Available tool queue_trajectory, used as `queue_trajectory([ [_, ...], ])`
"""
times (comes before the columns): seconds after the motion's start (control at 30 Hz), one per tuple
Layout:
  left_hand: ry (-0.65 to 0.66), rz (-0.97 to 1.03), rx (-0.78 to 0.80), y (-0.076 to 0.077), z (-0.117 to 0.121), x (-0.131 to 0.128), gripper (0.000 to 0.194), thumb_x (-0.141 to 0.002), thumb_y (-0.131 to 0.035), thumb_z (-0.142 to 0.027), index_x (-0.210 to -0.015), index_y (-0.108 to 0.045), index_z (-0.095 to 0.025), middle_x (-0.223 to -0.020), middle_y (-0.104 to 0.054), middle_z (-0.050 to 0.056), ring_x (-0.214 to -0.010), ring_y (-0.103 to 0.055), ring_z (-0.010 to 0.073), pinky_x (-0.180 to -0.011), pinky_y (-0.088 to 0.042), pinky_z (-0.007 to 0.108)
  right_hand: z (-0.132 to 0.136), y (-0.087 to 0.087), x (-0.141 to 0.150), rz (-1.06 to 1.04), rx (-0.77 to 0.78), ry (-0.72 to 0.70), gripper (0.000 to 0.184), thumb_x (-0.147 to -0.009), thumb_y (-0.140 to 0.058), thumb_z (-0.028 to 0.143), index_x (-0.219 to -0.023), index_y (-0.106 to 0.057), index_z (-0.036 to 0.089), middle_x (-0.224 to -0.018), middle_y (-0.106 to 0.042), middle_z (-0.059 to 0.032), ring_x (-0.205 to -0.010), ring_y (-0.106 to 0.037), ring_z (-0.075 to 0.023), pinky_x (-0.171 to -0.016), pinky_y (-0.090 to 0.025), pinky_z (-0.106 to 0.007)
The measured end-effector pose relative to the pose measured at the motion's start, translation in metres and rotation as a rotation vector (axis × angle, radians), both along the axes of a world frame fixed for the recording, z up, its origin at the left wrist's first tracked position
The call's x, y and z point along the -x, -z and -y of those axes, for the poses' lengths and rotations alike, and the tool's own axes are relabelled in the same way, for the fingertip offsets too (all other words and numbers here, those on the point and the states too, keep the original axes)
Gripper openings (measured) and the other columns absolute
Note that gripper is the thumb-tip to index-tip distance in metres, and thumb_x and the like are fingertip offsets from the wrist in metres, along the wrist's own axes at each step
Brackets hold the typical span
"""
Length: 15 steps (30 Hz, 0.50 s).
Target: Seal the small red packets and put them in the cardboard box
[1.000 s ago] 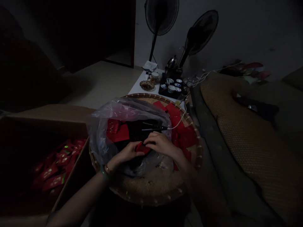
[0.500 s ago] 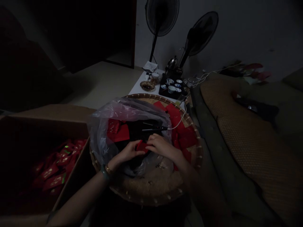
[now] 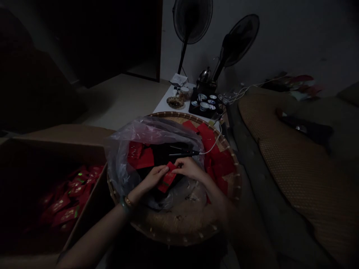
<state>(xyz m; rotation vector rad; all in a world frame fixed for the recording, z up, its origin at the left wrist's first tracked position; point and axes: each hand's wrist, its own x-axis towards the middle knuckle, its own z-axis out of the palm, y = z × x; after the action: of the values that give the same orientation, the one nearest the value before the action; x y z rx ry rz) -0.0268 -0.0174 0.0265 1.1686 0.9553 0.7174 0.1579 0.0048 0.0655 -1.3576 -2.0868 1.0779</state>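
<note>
A red paper envelope [image 3: 166, 182] with faint printing hangs tilted between my two hands. My left hand [image 3: 155, 177] is closed on its left side, thumb on top. At its upper right, my right hand [image 3: 188, 166] pinches the edge with thumb and fingertips. Just beyond the hands lies a thin black two-pronged tool [image 3: 185, 153] with a white cord. A clear plastic bag [image 3: 120, 149] is spread under it over a dark surface. More red envelopes [image 3: 145, 157] are piled to the left, others [image 3: 209, 136] to the right, all on a round woven bamboo tray [image 3: 168, 233].
On the left stands an open cardboard box [image 3: 64, 132] holding many red packets [image 3: 70, 192]. Behind the tray, a white table [image 3: 162, 102] carries a tea set [image 3: 204, 106] and a brown dish [image 3: 175, 102]. Two fans [image 3: 193, 20] stand at the back. A sofa [image 3: 280, 160] runs along the right.
The red envelope has turned so that its long printed face shows, hanging down toward me. My right hand has shifted slightly; my left hand keeps hold near the same place.
</note>
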Motion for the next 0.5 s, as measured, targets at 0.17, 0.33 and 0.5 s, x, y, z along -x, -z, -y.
queue_trajectory([
  [0.17, -0.083, 0.060, 0.103, 0.004, -0.001, -0.002, 0.049, -0.068, -0.057, -0.062, -0.073, -0.058, -0.013, -0.062, -0.057, -0.001, -0.057, -0.050, 0.0121, -0.056, -0.038, 0.023, -0.005, 0.011, 0.003, -0.156, 0.109, 0.052, 0.016, -0.064, -0.070, 0.019, -0.079, -0.067, 0.014, -0.067, -0.063, 0.0013, -0.060, -0.055, -0.0112, -0.056, -0.040, -0.021],
  [0.33, -0.110, 0.037, 0.054, 0.004, 0.000, -0.003, 0.047, -0.072, -0.052, -0.061, -0.075, -0.055, -0.014, -0.063, -0.055, -0.002, -0.057, -0.048, 0.0114, -0.056, -0.038, 0.022, -0.005, 0.016, 0.005, -0.214, 0.085, 0.020, 0.024, -0.069, -0.067, 0.020, -0.093, -0.066, 0.016, -0.080, -0.067, -0.0015, -0.071, -0.059, -0.0145, -0.066, -0.044, -0.025],
  [0.5, -0.156, -0.065, -0.143, 0.008, -0.001, -0.001, 0.044, -0.076, -0.048, -0.059, -0.072, -0.053, -0.015, -0.066, -0.052, -0.002, -0.063, -0.048, 0.0119, -0.061, -0.039, 0.023, -0.006, 0.023, 0.008, -0.220, 0.105, -0.129, 0.023, -0.076, -0.063, 0.030, -0.094, -0.067, 0.016, -0.086, -0.068, -0.0017, -0.079, -0.059, -0.0174, -0.073, -0.045, -0.028],
])
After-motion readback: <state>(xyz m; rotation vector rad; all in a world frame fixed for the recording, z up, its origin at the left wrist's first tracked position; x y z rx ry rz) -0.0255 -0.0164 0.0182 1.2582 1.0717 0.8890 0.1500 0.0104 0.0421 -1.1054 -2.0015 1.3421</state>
